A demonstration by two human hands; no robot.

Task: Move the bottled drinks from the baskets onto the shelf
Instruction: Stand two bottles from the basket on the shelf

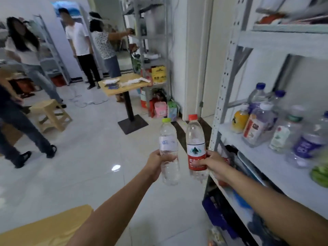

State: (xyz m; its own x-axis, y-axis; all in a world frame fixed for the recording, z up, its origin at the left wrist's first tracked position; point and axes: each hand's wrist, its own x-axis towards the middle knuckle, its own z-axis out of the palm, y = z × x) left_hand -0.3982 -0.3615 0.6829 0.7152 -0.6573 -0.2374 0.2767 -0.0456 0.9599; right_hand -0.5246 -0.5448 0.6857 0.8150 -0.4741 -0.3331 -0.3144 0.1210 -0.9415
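Observation:
My left hand (157, 163) grips a clear water bottle with a green cap and white label (168, 139), held upright over the floor. My right hand (211, 163) grips a clear bottle with a red cap and red label (195, 137), upright beside the first. Both bottles hang just left of the white metal shelf (269, 166). On that shelf board stand several bottled drinks: an orange one (239, 121), a red-and-white labelled one (253, 128), a blue-capped one (258, 96) and a purple-labelled one (305, 146). No basket is in view.
The shelf's perforated upright post (223, 96) stands close to my right hand. A lower shelf holds dark and blue items (229, 215). A small wooden table (124, 84), a plastic stool (51, 114) and several people stand across the tiled floor. A tan surface (46, 228) lies bottom left.

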